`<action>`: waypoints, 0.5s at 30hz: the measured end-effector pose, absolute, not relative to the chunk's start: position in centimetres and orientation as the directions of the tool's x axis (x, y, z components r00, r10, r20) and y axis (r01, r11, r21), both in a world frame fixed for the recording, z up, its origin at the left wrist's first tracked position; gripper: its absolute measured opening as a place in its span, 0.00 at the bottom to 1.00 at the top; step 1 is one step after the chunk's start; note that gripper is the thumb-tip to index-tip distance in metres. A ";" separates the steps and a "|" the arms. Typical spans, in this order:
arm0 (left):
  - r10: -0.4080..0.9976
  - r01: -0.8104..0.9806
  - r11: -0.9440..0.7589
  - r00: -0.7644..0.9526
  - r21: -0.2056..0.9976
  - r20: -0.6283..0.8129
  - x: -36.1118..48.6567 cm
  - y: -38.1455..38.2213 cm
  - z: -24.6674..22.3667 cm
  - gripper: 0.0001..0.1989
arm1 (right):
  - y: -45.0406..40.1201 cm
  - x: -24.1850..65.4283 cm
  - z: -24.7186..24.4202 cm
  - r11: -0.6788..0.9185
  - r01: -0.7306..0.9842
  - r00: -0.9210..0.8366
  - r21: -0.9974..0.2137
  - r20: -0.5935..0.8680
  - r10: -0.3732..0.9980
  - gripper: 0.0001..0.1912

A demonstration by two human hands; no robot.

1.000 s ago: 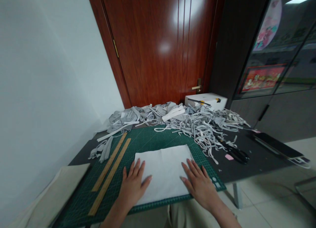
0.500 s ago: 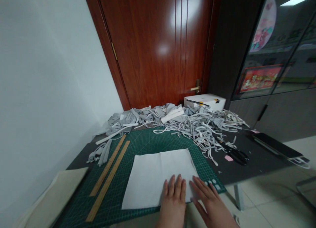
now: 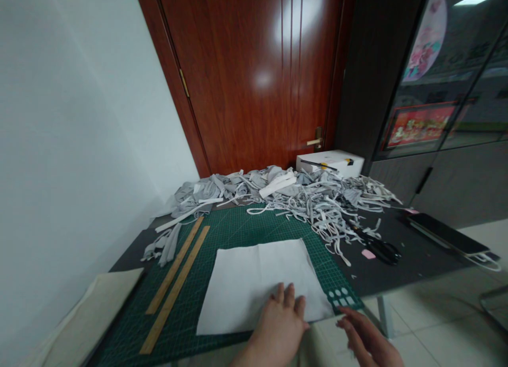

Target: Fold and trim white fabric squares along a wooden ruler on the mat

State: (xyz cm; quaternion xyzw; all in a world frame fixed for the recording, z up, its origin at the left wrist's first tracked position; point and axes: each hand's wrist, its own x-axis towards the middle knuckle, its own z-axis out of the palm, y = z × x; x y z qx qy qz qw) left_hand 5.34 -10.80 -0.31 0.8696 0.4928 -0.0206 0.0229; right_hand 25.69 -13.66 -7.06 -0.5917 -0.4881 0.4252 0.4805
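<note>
A white cloth (image 3: 246, 282) lies flat on the green cutting mat (image 3: 238, 224), with a faint crease down its middle. My left hand (image 3: 275, 324) rests on the lower right of this cloth, palm down, fingers slightly apart. To its right, past the mat's front edge, my right hand (image 3: 367, 338) pinches the corner of a cream cloth (image 3: 327, 335). That cream cloth comes up from the bottom of the view between my hands; its lower part is cut off.
Two wooden rulers (image 3: 174, 293) lie on the mat's left side. Folded cream fabric (image 3: 95, 314) sits at the lower left. Grey and white scraps (image 3: 309, 197) heap along the back. Black scissors (image 3: 381, 249) and a phone (image 3: 448, 233) lie right; a white box (image 3: 337, 163) stands behind.
My right hand has left the white cloth, moved right and down, and now pinches the cream cloth, which has come into view. My left hand has turned its fingers slightly rightward.
</note>
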 end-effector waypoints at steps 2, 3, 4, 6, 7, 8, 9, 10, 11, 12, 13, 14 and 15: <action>0.848 0.849 -0.529 0.528 -0.009 -0.031 5.3 -11.0 -0.5 0.23 | -13.8 24.8 -6.8 -0.104 0.125 0.134 -0.987 -0.087 0.987 0.34; 0.847 0.846 -0.532 0.532 -0.020 -0.019 5.2 -11.1 -0.6 0.22 | -13.8 24.2 -6.7 -0.117 0.113 0.141 -0.987 -0.101 0.985 0.37; 0.845 0.845 -0.535 0.535 -0.025 -0.011 5.2 -11.2 -0.5 0.22 | -13.9 23.6 -6.5 -0.124 0.107 0.160 -0.987 -0.106 0.982 0.39; 0.851 0.851 -0.526 0.526 -0.007 -0.003 5.3 -11.3 -0.3 0.24 | -13.9 22.3 -6.1 -0.110 0.100 0.226 -0.989 -0.085 0.970 0.42; 0.863 0.862 -0.506 0.506 0.016 -0.003 5.4 -11.3 -0.2 0.25 | -13.8 21.8 -5.8 -0.093 0.090 0.251 -0.992 -0.068 0.966 0.41; 0.880 0.879 -0.475 0.475 0.047 -0.001 5.7 -11.3 -0.1 0.26 | -13.6 21.4 -5.5 -0.079 0.075 0.252 -0.994 -0.058 0.966 0.40; 0.899 0.897 -0.436 0.437 0.079 0.002 5.9 -11.3 -0.1 0.28 | -13.4 21.1 -5.1 -0.071 0.055 0.221 -0.996 -0.057 0.974 0.37; 0.919 0.913 -0.393 0.395 0.106 0.006 6.3 -11.3 -0.2 0.30 | -13.1 21.0 -4.7 -0.065 0.036 0.185 -0.997 -0.057 0.981 0.34; 0.935 0.928 -0.354 0.356 0.118 0.011 6.8 -11.3 -0.4 0.31 | -12.7 20.9 -4.2 -0.058 0.020 0.153 -0.998 -0.054 0.987 0.31; 0.947 0.940 -0.322 0.322 0.111 0.016 7.2 -11.3 -0.6 0.31 | -12.4 21.0 -3.7 -0.048 0.009 0.122 -0.999 -0.047 0.991 0.29; 0.956 0.952 -0.294 0.293 0.086 0.020 7.7 -11.2 -0.8 0.31 | -12.2 21.1 -3.2 -0.029 0.004 0.110 -1.000 -0.029 0.994 0.27; 0.964 0.962 -0.268 0.267 0.052 0.022 8.1 -11.1 -0.9 0.29 | -12.1 21.2 -2.7 -0.002 0.001 0.112 -1.000 -0.002 0.994 0.26; 0.969 0.969 -0.247 0.247 0.022 0.023 8.5 -10.9 -0.9 0.26 | -12.0 21.4 -2.3 0.029 0.000 0.133 -1.000 0.028 0.991 0.25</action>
